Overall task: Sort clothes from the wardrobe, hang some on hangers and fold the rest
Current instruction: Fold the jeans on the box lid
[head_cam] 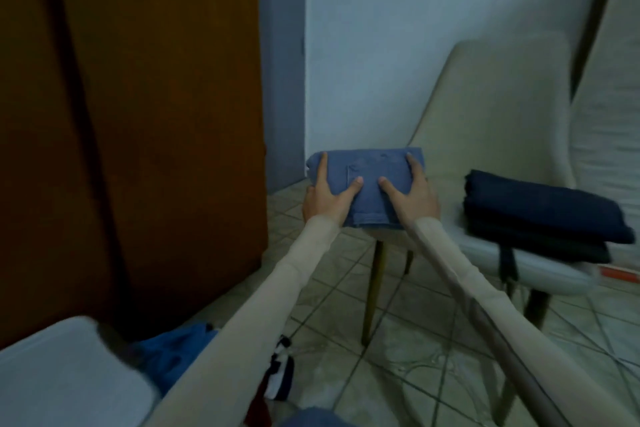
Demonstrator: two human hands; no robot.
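Note:
A folded light-blue denim garment (367, 170) lies at the left front of a beige chair seat (485, 248). My left hand (327, 199) holds its left side, thumb on top and fingers round the edge. My right hand (414, 196) holds its right side the same way. On the same seat, to the right, rests a stack of folded dark navy clothes (543, 215). The brown wardrobe (138, 114) fills the left of the view.
A heap of unfolded clothes, bright blue (176, 354) and red-white-navy (280, 374), lies at the bottom beside a white surface (59, 374). The tiled floor (415, 340) spreads beneath the chair. The chair back (498, 107) stands against a pale wall.

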